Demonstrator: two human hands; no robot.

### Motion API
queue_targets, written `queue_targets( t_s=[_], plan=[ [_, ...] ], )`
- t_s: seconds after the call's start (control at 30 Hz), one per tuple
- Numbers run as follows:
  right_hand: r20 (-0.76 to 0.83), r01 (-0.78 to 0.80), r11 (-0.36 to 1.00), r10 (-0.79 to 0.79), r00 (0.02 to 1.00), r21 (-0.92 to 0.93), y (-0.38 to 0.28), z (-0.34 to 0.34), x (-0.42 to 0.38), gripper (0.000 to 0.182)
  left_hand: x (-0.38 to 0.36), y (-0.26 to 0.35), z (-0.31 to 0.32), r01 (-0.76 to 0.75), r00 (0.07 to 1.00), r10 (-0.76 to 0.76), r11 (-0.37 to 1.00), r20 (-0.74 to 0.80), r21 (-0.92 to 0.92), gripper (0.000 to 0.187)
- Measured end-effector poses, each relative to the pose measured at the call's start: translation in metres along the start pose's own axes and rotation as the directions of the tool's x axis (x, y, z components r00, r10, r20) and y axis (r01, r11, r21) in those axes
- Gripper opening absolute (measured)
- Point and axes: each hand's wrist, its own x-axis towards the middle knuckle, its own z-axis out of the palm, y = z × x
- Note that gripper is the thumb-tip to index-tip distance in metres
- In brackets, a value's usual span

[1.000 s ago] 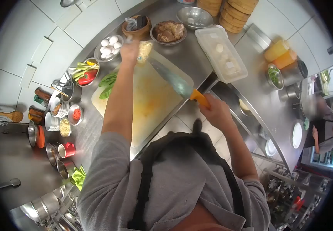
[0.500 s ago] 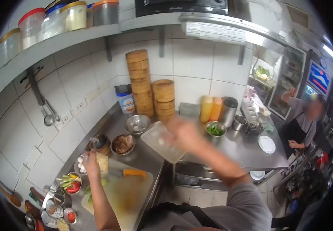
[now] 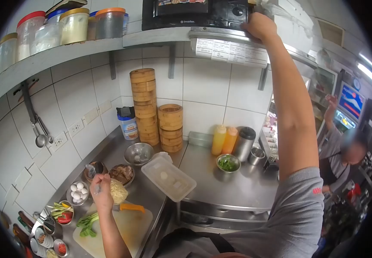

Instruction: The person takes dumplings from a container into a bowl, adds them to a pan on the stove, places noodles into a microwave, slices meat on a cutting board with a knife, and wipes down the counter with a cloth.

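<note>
My left hand [image 3: 102, 191] is closed on a bundle of pale yellow noodles [image 3: 118, 192], with a bit of what looks like clear plastic at the fingers. It hangs above the end of a white cutting board [image 3: 123, 232], where a leafy green [image 3: 87, 224] and an orange-handled knife [image 3: 132, 208] lie. High up, my right hand [image 3: 261, 26] reaches the lower right corner of a black microwave oven [image 3: 190, 10], its fingers curled against it below the dial. Whether it presses a part there is hidden.
Close to my left hand are bowls of eggs [image 3: 77, 192], cut peppers [image 3: 63, 213] and brown meat [image 3: 122, 174]. A lidded plastic tub [image 3: 168, 178] overlaps the counter edge. Bamboo steamers [image 3: 144, 107] stack by the wall. At right, another person [image 3: 345, 159] stands with one arm raised.
My right hand has gone from a blur over the plastic tub up to the microwave's corner. My left hand still holds the noodles. The view has tilted upward and shifted.
</note>
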Motion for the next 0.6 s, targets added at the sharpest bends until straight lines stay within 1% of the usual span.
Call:
queue_targets(
  t_s=[0.03, 0.07, 0.1, 0.13, 0.17, 0.23, 0.3, 0.37, 0.4, 0.43, 0.5, 0.53, 0.57, 0.6],
  plan=[
    [-0.005, 0.011, 1.000, -0.011, 1.000, 0.002, 0.000, 0.004, 0.006, 0.041, -0.001, -0.002, 0.001, -0.017, 1.000, 0.017, 0.999, -0.001, 0.049, 0.025],
    [0.036, -0.028, 1.000, 0.029, 0.999, -0.007, 0.001, 0.008, 0.012, 0.045, -0.002, -0.005, 0.003, -0.033, 0.999, 0.033, 0.995, -0.002, 0.099, 0.024],
    [0.076, -0.068, 0.998, 0.069, 0.995, -0.016, 0.000, 0.012, 0.019, 0.049, -0.003, -0.006, 0.005, -0.033, 0.999, 0.035, 0.995, -0.015, 0.096, 0.024],
    [0.055, -0.081, 0.994, 0.085, 0.995, -0.074, -0.001, 0.014, 0.024, 0.048, -0.005, -0.007, 0.006, -0.035, 0.999, 0.036, 0.997, -0.024, 0.068, 0.024],
    [0.047, -0.073, 0.995, 0.077, 0.996, -0.068, -0.001, 0.018, 0.031, 0.048, -0.005, -0.006, 0.009, -0.038, 0.999, 0.039, 0.999, -0.034, 0.039, 0.023],
    [0.022, -0.090, 0.990, 0.093, 0.995, -0.105, 0.000, 0.029, 0.040, 0.050, -0.006, -0.003, 0.013, -0.028, 0.998, 0.030, 0.999, -0.048, 0.042, 0.023],
    [0.038, -0.102, 0.988, 0.106, 0.994, -0.114, 0.005, 0.037, 0.044, 0.048, -0.005, -0.003, 0.017, -0.003, 0.997, 0.002, 1.000, -0.073, -0.005, 0.020],
    [0.060, -0.087, 0.987, 0.096, 0.994, -0.136, 0.005, 0.025, 0.037, 0.042, -0.003, -0.004, 0.014, -0.028, 0.999, 0.028, 1.000, -0.046, 0.007, 0.019],
    [-0.020, -0.072, 0.993, 0.071, 0.997, -0.092, 0.010, 0.020, 0.027, 0.035, -0.002, -0.004, 0.011, -0.035, 0.998, 0.035, 0.999, -0.042, 0.017, 0.018],
    [-0.018, -0.071, 0.994, 0.069, 0.997, -0.088, 0.010, 0.014, 0.016, 0.035, 0.001, 0.000, 0.008, -0.034, 0.998, 0.035, 0.999, -0.045, 0.021, 0.018],
    [-0.182, -0.067, 0.996, 0.077, 0.980, 0.064, 0.012, 0.001, -0.003, 0.032, 0.023, 0.019, 0.008, -0.221, 0.968, 0.236, 0.963, -0.088, 0.156, 0.014],
    [-0.241, -0.031, 0.991, 0.062, 0.969, 0.128, 0.014, -0.003, -0.012, 0.032, 0.035, 0.036, 0.011, -0.226, 0.965, 0.240, 0.965, -0.101, 0.134, 0.013],
    [-0.235, -0.028, 0.991, 0.059, 0.970, 0.130, 0.014, -0.009, -0.020, 0.032, 0.048, 0.056, 0.014, -0.231, 0.963, 0.244, 0.966, -0.116, 0.112, 0.012],
    [-0.252, -0.020, 0.983, 0.066, 0.965, 0.182, 0.012, -0.015, -0.028, 0.033, 0.061, 0.074, 0.017, -0.288, 0.950, 0.299, 0.950, -0.088, 0.121, 0.015]
  ],
)
